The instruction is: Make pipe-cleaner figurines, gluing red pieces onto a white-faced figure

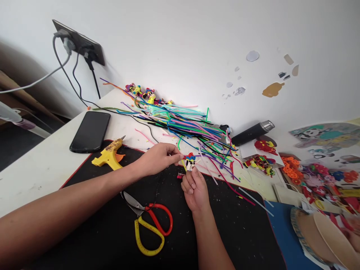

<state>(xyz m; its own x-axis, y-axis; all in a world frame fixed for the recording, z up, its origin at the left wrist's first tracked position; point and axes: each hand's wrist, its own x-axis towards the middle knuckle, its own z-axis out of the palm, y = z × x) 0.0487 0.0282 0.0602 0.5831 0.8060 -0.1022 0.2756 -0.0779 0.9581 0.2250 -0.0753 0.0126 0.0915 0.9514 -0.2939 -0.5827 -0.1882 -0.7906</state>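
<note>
Upright in my right hand (195, 187) is a small pipe-cleaner doll head (190, 165), white-faced with black markings and a blue and red top. The fingers of that hand are closed around its lower part. My left hand (164, 159) pinches at the left edge of its red and blue top, thumb and finger together; the exact bit between the fingertips is too small to make out. Below the left hand, scissors (144, 213) with one red and one yellow handle lie spread on the black mat (174, 243). A yellow glue gun (109, 153) rests beside my left forearm.
Many loose pipe cleaners (191, 125) are heaped along the wall, with finished dolls (149, 95) behind them. A phone (91, 131) lies at left, near cables from a wall socket (80, 41). At right are a black flask (251, 133) and a box of dolls (260, 163).
</note>
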